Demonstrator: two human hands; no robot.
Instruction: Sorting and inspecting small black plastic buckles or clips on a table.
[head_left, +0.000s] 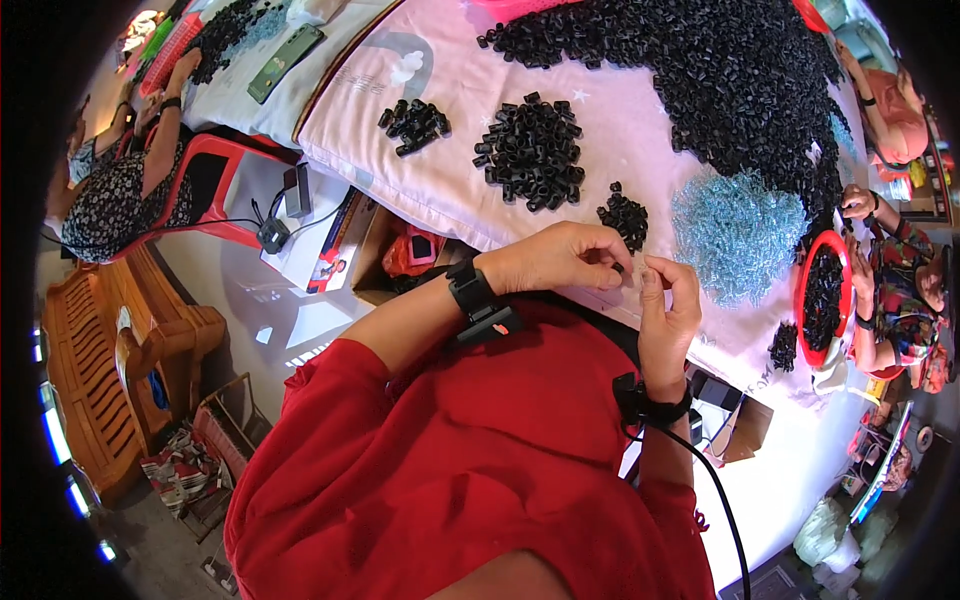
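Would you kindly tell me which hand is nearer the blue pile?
Right: the right hand is beside the lower-left edge of the blue pile; the left hand sits farther left.

From my end I can see the left hand pinching a small black piece, with the right hand just beside it, whose fingertips I can't read clearly. Past them on the pale pink cloth I make out a small black pile, a larger black mound and, rightward, a bluish see-through heap near a red tray.
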